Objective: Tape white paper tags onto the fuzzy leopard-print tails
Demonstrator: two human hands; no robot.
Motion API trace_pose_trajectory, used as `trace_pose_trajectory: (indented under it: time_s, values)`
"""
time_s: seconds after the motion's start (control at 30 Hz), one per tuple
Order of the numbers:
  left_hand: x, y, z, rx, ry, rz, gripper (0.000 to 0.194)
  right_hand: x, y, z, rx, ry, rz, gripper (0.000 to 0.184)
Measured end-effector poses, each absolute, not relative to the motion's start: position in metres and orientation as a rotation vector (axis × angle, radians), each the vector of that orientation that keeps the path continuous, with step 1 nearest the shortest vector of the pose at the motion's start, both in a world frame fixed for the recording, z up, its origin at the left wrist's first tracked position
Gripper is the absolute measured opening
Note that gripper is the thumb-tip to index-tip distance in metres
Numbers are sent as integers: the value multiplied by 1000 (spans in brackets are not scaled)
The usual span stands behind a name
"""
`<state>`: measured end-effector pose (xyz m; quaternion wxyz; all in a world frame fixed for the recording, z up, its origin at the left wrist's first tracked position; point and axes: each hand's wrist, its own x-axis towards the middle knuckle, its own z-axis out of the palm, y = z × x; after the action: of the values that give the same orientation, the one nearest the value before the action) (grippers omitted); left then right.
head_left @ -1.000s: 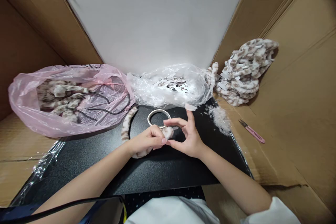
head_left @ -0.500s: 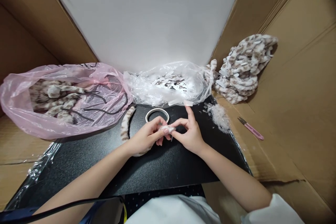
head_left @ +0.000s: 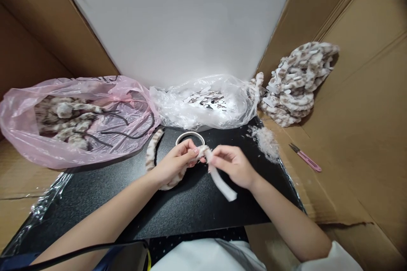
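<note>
My left hand (head_left: 178,159) pinches one end of a curved, fluffy white-and-brown headband (head_left: 154,148), whose other end rests on the black table. Thumb and fingers of my right hand (head_left: 233,165) are closed on a strip of white tape (head_left: 224,186) at that same fluffy end. The strip's free length hangs down toward the front of the table. Just behind my left fingers lies a roll of tape (head_left: 190,134), partly covered by the hand. My fingers hide exactly how the strip touches the fluff.
A pink plastic bag (head_left: 133,152) of furry pieces and dark thin bands lies left. At the back is a clear bag (head_left: 178,114) with white-and-brown pieces. Rightward are a fluffy heap (head_left: 292,84), loose fluff (head_left: 265,142), pink thread snips (head_left: 307,159) and cardboard walls (head_left: 359,93).
The white strip that stuck to my right index fingertip is now at the fluffy end, hanging down. My right fingers have closed on it; my left hand keeps its pinch.
</note>
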<state>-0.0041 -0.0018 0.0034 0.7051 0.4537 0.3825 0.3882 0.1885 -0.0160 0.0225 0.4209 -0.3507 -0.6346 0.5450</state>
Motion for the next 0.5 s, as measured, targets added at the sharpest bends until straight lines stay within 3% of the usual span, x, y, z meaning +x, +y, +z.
trace_pose_trajectory:
  time_s: [0.27, 0.5]
  values:
    - [-6, -2, 2, 951, 860, 908, 35, 176, -23, 7, -865, -1504, 1069, 21]
    - [-16, 4, 7, 871, 751, 748, 37, 184, -14, 5, -744, -1493, 1095, 40]
